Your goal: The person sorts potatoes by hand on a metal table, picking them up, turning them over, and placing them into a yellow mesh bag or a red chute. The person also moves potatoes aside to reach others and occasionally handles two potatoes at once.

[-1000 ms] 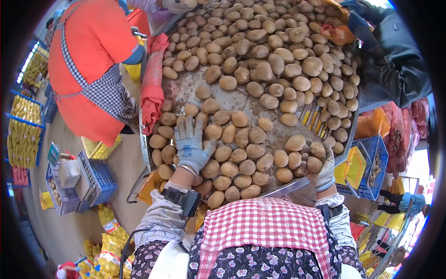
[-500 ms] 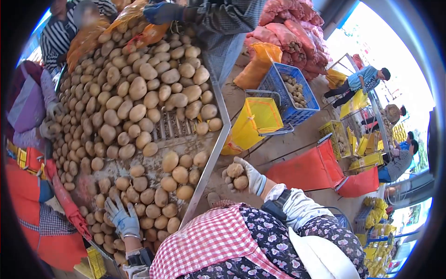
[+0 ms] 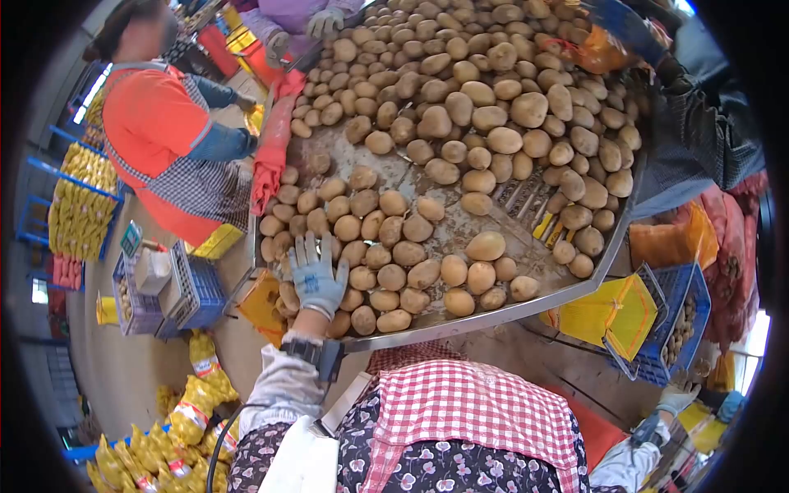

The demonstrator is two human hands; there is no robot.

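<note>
My left hand [image 3: 317, 283], in a pale blue-and-white glove, lies on the potatoes [image 3: 393, 276] near the front left of the metal sorting table [image 3: 460, 327]. Its fingers are spread and grip nothing. Far to the right, past the table's edge, my right hand [image 3: 677, 399] is stretched out low in a whitish glove. It is close to the blue crate [image 3: 697, 316], which has potatoes in it. The fingers there are small and blurred, so whether a potato is in them I cannot make out.
A large potato heap [image 3: 460, 99] covers the table's far side. A yellow bag [image 3: 608, 316] hangs open in a frame at the right. A co-worker in orange [image 3: 152, 123] stands at the left; another person's dark sleeve [image 3: 707, 123] reaches in at right. Filled yellow net bags [image 3: 193, 411] lie lower left.
The view has swung to the left. My right hand, which held two potatoes beside the table, is now farther out to the right. My left hand stays on the potatoes.
</note>
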